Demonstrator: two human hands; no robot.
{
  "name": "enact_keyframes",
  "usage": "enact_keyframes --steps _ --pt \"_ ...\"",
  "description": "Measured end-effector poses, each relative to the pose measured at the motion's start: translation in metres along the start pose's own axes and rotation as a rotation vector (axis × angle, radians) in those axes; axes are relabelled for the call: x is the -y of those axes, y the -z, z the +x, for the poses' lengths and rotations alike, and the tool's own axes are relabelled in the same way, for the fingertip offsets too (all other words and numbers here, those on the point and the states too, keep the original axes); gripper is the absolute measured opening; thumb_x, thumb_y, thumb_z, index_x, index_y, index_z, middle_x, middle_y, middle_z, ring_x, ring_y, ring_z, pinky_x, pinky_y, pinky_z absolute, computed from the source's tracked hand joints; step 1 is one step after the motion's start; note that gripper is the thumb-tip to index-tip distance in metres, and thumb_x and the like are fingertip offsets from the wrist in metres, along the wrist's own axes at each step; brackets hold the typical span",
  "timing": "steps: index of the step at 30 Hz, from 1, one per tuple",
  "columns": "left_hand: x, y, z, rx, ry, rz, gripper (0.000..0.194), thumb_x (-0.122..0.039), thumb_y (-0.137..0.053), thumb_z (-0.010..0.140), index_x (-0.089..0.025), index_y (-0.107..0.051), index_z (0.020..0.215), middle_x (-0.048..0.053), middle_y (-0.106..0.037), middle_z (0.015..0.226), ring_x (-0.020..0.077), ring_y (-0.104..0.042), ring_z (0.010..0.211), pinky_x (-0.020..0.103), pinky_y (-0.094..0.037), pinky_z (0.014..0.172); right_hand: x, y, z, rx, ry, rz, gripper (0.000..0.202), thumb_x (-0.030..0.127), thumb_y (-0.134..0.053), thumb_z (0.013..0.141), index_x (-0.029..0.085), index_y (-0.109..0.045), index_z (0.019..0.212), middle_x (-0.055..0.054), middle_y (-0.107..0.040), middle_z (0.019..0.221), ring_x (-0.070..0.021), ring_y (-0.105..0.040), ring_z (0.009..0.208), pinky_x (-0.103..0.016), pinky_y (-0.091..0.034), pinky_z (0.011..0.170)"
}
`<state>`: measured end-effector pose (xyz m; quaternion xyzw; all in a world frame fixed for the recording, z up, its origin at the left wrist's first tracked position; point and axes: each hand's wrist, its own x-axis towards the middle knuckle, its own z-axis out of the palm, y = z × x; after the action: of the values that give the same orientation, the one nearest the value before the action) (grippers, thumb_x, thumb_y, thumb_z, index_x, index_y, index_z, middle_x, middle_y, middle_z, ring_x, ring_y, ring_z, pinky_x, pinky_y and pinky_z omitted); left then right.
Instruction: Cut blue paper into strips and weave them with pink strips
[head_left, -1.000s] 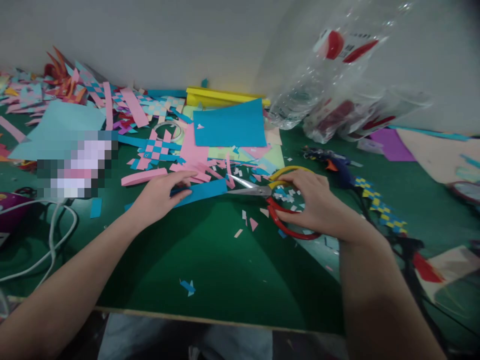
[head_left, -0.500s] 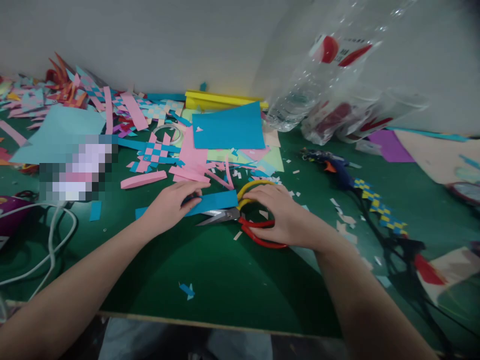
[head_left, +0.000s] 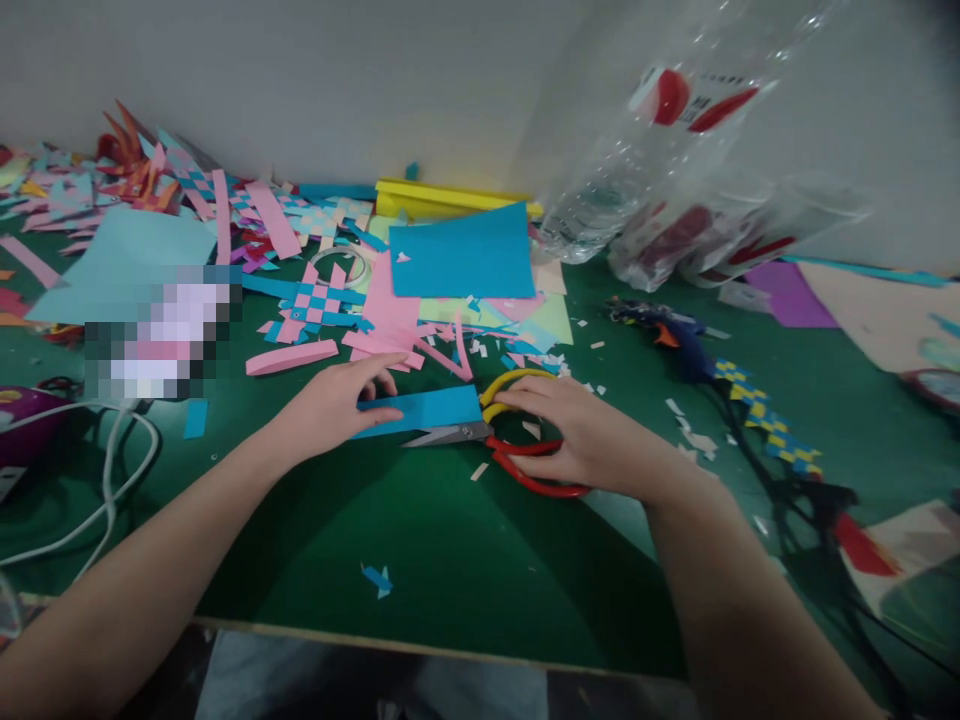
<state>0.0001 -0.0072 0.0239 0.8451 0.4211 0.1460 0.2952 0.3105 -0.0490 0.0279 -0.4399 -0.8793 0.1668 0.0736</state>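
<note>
My left hand (head_left: 337,408) lies at the left part of a blue paper strip (head_left: 435,408), its thumb on top of the strip and its fingers curled at the far edge. My right hand (head_left: 581,435) is wrapped round the handles of a pair of scissors (head_left: 536,487), one handle yellow and one red. The blades point left. One blade shows along the near edge of the strip; the other is hidden by the paper. The strip's right end reaches the scissors' pivot.
Behind my hands lie a blue paper sheet (head_left: 461,250), pink strips (head_left: 292,357), a woven pink-and-blue piece (head_left: 315,305) and many scraps. A plastic bottle (head_left: 600,215) stands at the back right. A white cable (head_left: 109,490) loops at left; a dark cord (head_left: 750,450) runs at right.
My left thumb and fingers have spread a little apart and shifted left along the strip. The scissor blades look more closed than before. The whole view has shifted slightly.
</note>
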Motion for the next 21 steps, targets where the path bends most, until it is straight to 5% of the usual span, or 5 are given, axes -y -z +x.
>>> enact_keyframes --steps 7,21 --pt "0.006 0.012 -0.006 0.033 0.047 -0.041 0.068 -0.029 -0.07 0.083 -0.025 -0.043 0.145 0.001 -0.072 0.095 0.0173 -0.063 0.084 0.03 -0.051 0.077 -0.005 0.002 -0.005 -0.039 -0.013 -0.021 0.036 0.038 -0.065 0.08 0.026 -0.064 0.113 -0.011 -0.068 0.117 -0.0318 -0.063 0.109 -0.053 -0.05 0.091" --pt "-0.001 -0.005 0.002 -0.022 -0.035 -0.04 0.054 -0.02 -0.062 0.088 -0.024 -0.05 0.14 0.002 -0.071 0.097 0.0179 -0.065 0.089 0.031 -0.05 0.082 0.002 -0.005 -0.001 -0.068 -0.001 -0.003 0.043 0.048 -0.064 0.081 0.023 -0.06 0.115 -0.013 -0.065 0.123 -0.036 -0.056 0.123 -0.056 -0.042 0.101"
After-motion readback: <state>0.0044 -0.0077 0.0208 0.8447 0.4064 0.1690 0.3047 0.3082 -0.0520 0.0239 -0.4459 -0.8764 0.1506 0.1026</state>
